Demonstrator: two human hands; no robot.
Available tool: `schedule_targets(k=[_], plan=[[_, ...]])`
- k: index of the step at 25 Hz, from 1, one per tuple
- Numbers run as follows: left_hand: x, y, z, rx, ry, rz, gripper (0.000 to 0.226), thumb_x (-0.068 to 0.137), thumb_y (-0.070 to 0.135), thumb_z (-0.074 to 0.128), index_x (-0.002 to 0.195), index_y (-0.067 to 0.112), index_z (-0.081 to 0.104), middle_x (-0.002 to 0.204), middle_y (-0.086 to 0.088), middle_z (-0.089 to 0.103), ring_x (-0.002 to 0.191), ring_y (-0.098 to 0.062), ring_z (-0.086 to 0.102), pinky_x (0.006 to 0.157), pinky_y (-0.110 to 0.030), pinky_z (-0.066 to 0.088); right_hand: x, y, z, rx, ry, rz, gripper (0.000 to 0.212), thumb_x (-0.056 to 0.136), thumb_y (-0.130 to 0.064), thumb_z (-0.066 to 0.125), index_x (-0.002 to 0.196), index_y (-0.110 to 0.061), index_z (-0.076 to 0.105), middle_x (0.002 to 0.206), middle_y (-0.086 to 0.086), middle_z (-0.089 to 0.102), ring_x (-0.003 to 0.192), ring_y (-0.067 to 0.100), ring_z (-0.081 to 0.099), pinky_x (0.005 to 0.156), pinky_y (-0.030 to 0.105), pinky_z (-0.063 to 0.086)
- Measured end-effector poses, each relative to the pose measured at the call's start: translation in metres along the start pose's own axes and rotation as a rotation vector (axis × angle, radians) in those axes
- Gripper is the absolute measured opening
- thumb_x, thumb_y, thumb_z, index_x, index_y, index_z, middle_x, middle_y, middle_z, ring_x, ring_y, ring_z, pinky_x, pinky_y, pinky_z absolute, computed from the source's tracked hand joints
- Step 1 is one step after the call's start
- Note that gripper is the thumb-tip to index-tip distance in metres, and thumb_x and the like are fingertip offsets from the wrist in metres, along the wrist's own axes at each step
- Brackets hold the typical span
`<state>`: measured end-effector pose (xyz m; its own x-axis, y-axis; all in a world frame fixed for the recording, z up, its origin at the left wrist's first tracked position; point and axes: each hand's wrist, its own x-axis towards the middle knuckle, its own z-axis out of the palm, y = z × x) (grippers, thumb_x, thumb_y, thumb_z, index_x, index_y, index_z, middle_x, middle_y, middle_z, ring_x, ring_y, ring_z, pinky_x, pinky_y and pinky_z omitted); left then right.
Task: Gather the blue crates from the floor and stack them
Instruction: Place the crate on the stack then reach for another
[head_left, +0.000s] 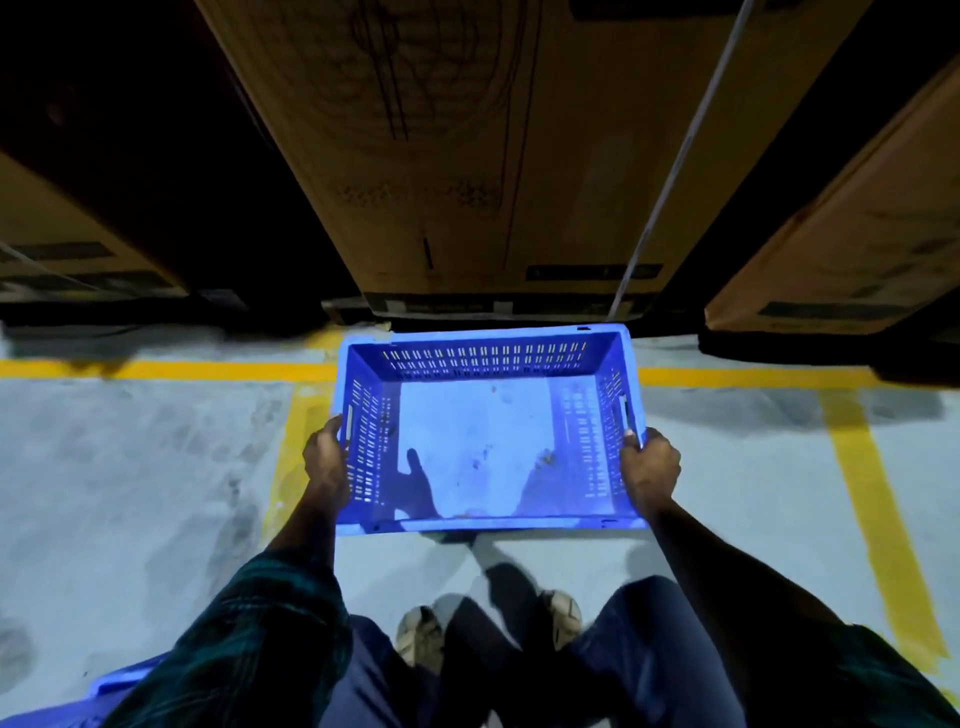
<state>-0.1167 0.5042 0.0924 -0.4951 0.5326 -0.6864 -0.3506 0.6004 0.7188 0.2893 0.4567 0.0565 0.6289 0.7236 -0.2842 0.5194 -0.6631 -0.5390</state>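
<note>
An empty blue crate (488, 441) with slotted walls is in front of me above the grey floor. My left hand (326, 460) grips its left short wall near the handle slot. My right hand (649, 467) grips the right short wall the same way. The crate's shadow falls on the floor under its near edge, so it looks lifted off the floor. Part of another blue crate (78, 706) shows at the bottom left corner, mostly hidden by my left sleeve.
Tall cardboard boxes (467, 156) stand just beyond the crate, with more boxes at the left (62, 249) and right (857, 234). Yellow lines (872, 493) mark the floor. My feet (488, 623) are below the crate.
</note>
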Motion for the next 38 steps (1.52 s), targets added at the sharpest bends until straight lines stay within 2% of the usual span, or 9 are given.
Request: schedule_targets(k=[4,7,12,16,18,21,26,32,38], plan=[[0.076,-0.038,-0.002,0.059,-0.021,0.033,0.049,0.075,0.047,0.067,0.108,0.011,0.07,0.111,-0.018,0.072,0.097,-0.039,0.07,0.085,-0.056,0.058,0.017,0.018,0.043,-0.032,0.039,0.035,0.031,0.094,-0.026,0.052,0.102,0.002,0.063,0.099,0.032,0.067,0.097,0.048,0.061,0.082,0.047,0.049],[0.107,-0.051,-0.004,0.153,-0.019,0.039,0.053,0.067,0.063,0.065,0.102,0.023,0.072,0.11,-0.01,0.073,0.1,-0.038,0.07,0.089,-0.057,0.057,0.023,0.01,0.05,-0.039,0.045,0.053,0.031,0.094,-0.025,0.052,0.103,0.004,0.062,0.101,0.033,0.066,0.099,0.048,0.061,0.082,0.048,0.049],[0.05,-0.018,0.008,0.167,-0.027,0.115,0.048,0.083,0.041,0.065,0.12,0.011,0.064,0.12,-0.012,0.069,0.097,-0.031,0.068,0.079,-0.038,0.058,0.036,0.005,0.036,-0.018,-0.072,-0.053,0.032,0.092,-0.018,0.055,0.117,0.0,0.062,0.109,0.031,0.067,0.103,0.048,0.06,0.086,0.044,0.048],[0.041,-0.03,-0.02,0.711,0.099,0.065,0.056,0.089,0.035,0.067,0.134,0.005,0.054,0.133,-0.02,0.06,0.12,-0.035,0.059,0.093,-0.037,0.048,0.014,0.009,0.018,-0.01,-0.185,-0.038,0.043,0.09,-0.017,0.056,0.132,-0.007,0.051,0.12,0.025,0.064,0.11,0.043,0.06,0.092,0.042,0.047],[0.04,-0.047,-0.041,0.828,0.066,-0.098,0.055,0.088,0.033,0.069,0.127,-0.004,0.058,0.13,-0.029,0.059,0.116,-0.039,0.06,0.083,-0.041,0.051,-0.007,0.021,0.016,-0.06,-0.225,0.095,0.045,0.09,-0.023,0.057,0.131,-0.008,0.047,0.12,0.026,0.063,0.11,0.043,0.06,0.091,0.044,0.048],[0.035,-0.061,-0.051,0.627,-0.056,-0.226,0.043,0.088,0.016,0.068,0.122,-0.008,0.056,0.125,-0.03,0.058,0.091,-0.034,0.063,0.065,-0.038,0.058,-0.021,0.036,0.024,-0.042,-0.247,0.327,0.027,0.084,-0.02,0.051,0.11,-0.01,0.053,0.106,0.025,0.063,0.097,0.044,0.064,0.082,0.047,0.054],[0.05,-0.069,-0.043,0.415,0.044,-0.09,0.051,0.058,0.022,0.061,0.104,0.0,0.057,0.11,-0.025,0.062,0.08,-0.03,0.062,0.082,-0.055,0.057,0.012,0.078,0.06,0.003,-0.193,0.29,0.012,0.072,-0.018,0.043,0.079,-0.014,0.052,0.089,0.021,0.066,0.085,0.041,0.066,0.074,0.055,0.057],[0.054,-0.085,-0.052,0.488,-0.015,-0.095,0.028,0.087,0.008,0.061,0.114,0.009,0.051,0.106,-0.016,0.056,0.071,-0.025,0.057,0.065,-0.035,0.052,0.002,0.067,0.054,0.018,-0.207,0.324,0.029,0.068,-0.013,0.053,0.095,-0.009,0.062,0.094,0.023,0.07,0.087,0.04,0.069,0.073,0.054,0.059],[0.074,-0.094,-0.056,0.581,-0.028,-0.053,0.021,0.084,0.009,0.058,0.104,0.014,0.053,0.109,-0.021,0.06,0.077,-0.031,0.062,0.067,-0.044,0.055,-0.006,0.042,0.039,0.101,-0.24,0.339,0.034,0.083,-0.011,0.047,0.116,-0.013,0.056,0.116,0.02,0.061,0.086,0.035,0.067,0.061,0.049,0.061]])
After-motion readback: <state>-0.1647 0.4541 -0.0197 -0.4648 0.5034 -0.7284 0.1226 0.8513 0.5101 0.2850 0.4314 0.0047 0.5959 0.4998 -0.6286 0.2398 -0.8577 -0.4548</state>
